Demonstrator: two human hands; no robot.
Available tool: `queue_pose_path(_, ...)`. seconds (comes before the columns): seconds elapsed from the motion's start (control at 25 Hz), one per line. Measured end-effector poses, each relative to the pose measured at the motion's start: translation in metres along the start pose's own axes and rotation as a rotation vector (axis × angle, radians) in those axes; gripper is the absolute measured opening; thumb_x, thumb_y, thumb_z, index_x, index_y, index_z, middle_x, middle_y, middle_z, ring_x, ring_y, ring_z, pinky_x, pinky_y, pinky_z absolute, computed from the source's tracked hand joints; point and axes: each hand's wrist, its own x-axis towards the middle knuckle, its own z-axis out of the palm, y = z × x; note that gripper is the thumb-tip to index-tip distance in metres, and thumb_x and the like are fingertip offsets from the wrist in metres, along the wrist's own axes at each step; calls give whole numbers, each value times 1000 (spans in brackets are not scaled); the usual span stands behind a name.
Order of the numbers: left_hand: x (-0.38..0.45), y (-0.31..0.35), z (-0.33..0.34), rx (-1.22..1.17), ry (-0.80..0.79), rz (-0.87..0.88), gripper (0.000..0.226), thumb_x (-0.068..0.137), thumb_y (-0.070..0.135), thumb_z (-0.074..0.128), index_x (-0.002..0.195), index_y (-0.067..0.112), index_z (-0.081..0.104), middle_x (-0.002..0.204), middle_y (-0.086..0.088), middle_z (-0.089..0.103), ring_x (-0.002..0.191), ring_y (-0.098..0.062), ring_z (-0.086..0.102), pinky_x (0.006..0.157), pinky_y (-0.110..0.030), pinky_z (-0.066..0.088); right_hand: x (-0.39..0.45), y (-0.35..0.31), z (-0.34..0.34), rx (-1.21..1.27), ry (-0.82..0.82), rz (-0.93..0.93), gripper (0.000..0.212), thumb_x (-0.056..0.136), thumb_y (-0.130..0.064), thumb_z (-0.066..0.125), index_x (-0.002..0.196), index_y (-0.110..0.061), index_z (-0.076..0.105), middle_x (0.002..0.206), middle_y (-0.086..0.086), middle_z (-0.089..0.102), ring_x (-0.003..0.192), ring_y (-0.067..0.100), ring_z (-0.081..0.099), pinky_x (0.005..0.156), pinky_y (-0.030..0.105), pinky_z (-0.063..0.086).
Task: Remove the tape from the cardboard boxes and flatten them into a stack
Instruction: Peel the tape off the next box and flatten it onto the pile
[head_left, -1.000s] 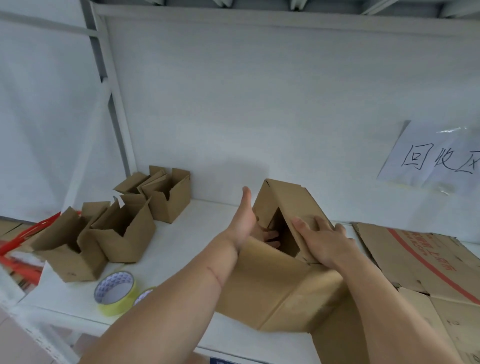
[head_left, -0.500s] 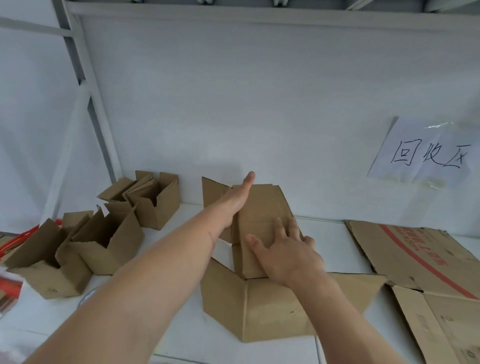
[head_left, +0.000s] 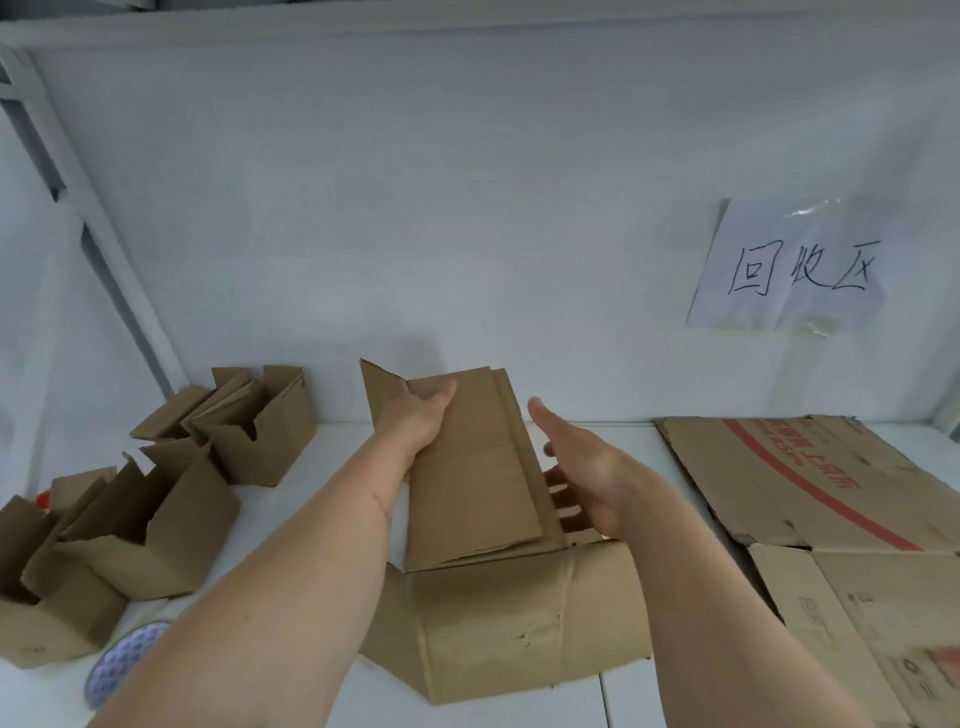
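Collapsed since half a second before, the flattened box (head_left: 467, 467) had been lifted clear of the flat sheet beneath; the left hand (head_left: 415, 415) gripped its left edge with thumb on top, while the right hand (head_left: 582, 473), no longer pressing down, was spread with fingers under its right edge. Judged ready for stacking, the piece hung just above the folded carton (head_left: 509, 629) on the white counter (head_left: 332, 467). Three open boxes (head_left: 156, 525) stood left awaiting work, a tape roll (head_left: 122, 660) near the front edge, large flattened cardboard (head_left: 810, 483) right, a handwritten sign (head_left: 789, 270) on the white wall.
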Motion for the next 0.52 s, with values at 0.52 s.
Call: queue_pose_path(0.52, -5, 3, 5, 174, 31, 38, 99, 77, 79, 54, 151, 19, 29, 146, -5, 46, 127, -29, 50, 98, -39, 44, 74, 19, -72, 185, 275, 26, 64, 92, -53, 26, 131, -11, 53, 125, 9, 60, 113, 27, 57, 107, 46, 41)
